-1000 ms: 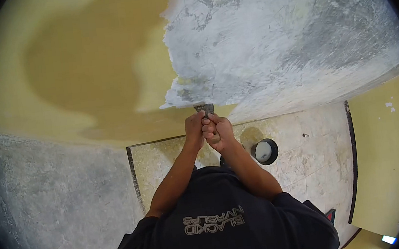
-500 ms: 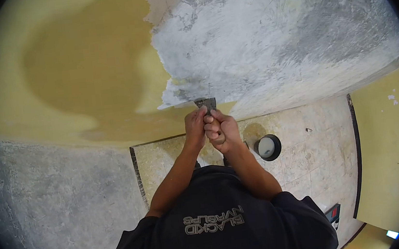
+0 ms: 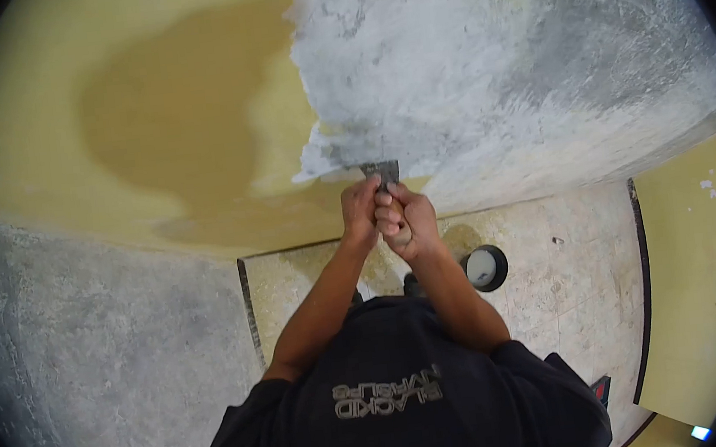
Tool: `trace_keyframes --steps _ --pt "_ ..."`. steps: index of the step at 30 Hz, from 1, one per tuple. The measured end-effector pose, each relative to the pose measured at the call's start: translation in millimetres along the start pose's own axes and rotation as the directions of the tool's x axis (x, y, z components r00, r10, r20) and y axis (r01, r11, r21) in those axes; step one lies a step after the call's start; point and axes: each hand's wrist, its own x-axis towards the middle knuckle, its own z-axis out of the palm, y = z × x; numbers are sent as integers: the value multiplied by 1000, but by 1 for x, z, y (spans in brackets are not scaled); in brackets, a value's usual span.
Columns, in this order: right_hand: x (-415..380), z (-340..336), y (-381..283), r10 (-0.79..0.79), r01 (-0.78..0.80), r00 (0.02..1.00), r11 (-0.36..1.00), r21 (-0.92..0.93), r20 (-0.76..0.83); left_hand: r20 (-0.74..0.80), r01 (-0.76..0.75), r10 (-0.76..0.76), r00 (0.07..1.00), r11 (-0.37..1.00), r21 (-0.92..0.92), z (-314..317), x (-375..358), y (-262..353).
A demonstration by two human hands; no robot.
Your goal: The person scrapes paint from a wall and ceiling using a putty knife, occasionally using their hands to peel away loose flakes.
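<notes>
In the head view, both my hands grip a paint scraper (image 3: 384, 171) with a dark metal blade and a wooden-looking handle. My right hand (image 3: 410, 222) is wrapped round the handle. Beside it, my left hand (image 3: 360, 211) is closed at the blade's base, thumb and fingers pressed to it. The blade's edge touches or nearly touches the wall, at the lower border between yellow paint (image 3: 216, 116) and a bare grey-white patch (image 3: 437, 67).
A black bucket (image 3: 501, 269) with whitish liquid stands on the stained tiled floor (image 3: 549, 299), right of my right forearm. Grey bare wall (image 3: 127, 352) lies to the left, a yellow wall (image 3: 695, 275) to the right. A dark and red object (image 3: 601, 390) sits low right.
My hands and the scraper sit slightly higher and further right in the view. The wall patch has shifted similarly, so the head has moved a little. The grip is the same.
</notes>
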Motion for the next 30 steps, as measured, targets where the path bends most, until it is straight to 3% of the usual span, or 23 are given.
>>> trace_keyframes --steps 3,4,5,6,7,8,10,11,14,16,19,21,22,24,26,28,30 --pt "11 -7 -6 -3 3 1000 1000 -14 -15 -43 118 -117 992 993 2 6 1 7" --pt "11 -22 -2 4 -6 997 999 -33 -78 -53 129 -129 990 992 0 -10 7 -14" --pt "25 -40 -6 81 -77 995 994 77 -57 -127 103 -96 987 994 45 -34 30 -46" --pt "37 -57 -7 72 -68 996 995 72 -50 -186 70 -52 981 993 92 -44 48 -63" --pt "48 -73 -9 134 -132 991 983 124 -12 -227 181 -161 961 981 70 -43 51 -63" --pt "53 -80 -13 196 -198 980 965 172 31 -214 177 -158 964 982 72 -38 47 -64" --pt "33 -49 -17 160 -156 987 972 173 -8 -214 10 20 977 990 141 -25 41 -57" --pt "20 -42 -13 110 -106 993 986 126 -32 -178 14 -5 984 999 53 -14 30 -46" --pt "27 -60 -12 68 -62 996 995 84 -61 -251 155 -123 960 981 113 -23 44 -58" --pt "47 -79 -19 154 -150 988 971 186 -8 -212 137 -122 970 989 58 -21 45 -61" --pt "29 -59 -19 81 -74 995 991 108 -60 -218 124 -111 970 991 47 -13 40 -53" --pt "49 -77 -21 124 -115 990 986 123 -69 -96 183 -192 977 979 -94 -42 61 -75" --pt "59 -87 -24 158 -148 985 980 130 -73 -95 183 -192 977 978 -95 -43 62 -81" --pt "52 -77 -29 156 -142 984 978 152 -86 -275 199 -189 943 980 9 -18 51 -66" --pt "51 -80 -27 169 -145 979 971 188 -114 -263 186 -178 948 983 6 -16 43 -66" --pt "59 -95 -24 148 -140 981 988 72 -122 -253 173 -166 953 985 2 -24 47 -72" --pt "60 -100 -26 181 -164 973 978 127 -140 -167 160 -162 973 987 -27 -32 58 -80"
